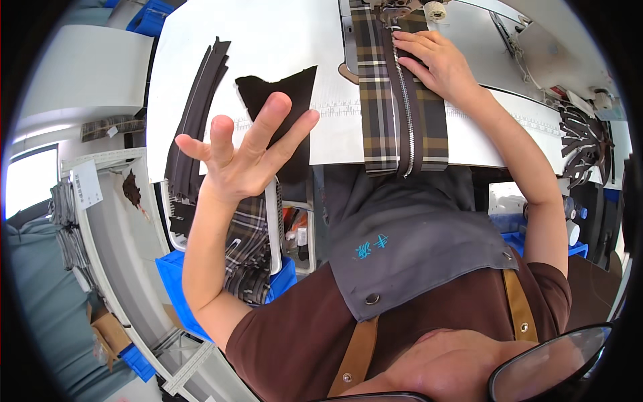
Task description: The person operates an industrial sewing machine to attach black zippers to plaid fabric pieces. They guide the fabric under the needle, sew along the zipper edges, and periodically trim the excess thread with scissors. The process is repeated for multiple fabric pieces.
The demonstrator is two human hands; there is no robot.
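Note:
My left hand (244,151) is raised with fingers spread and nothing held, in front of a black fabric piece (298,151) on the white table (335,47). My right hand (442,67) lies with fingertips on a dark zipper tape with silver teeth (406,134), which runs lengthwise over a brown-and-black plaid fabric strip (375,127). The top of the zipper reaches under the presser foot of a sewing machine (395,20). The strip's lower end hangs just over the front edge of the table.
Dark strips (194,117) lie at the left. Blue bins (174,281) with plaid fabric (248,254) sit below left, beside a white shelf frame (114,241). Cut dark pieces (579,141) bunch at the right edge, above bottles and a blue tray (576,249).

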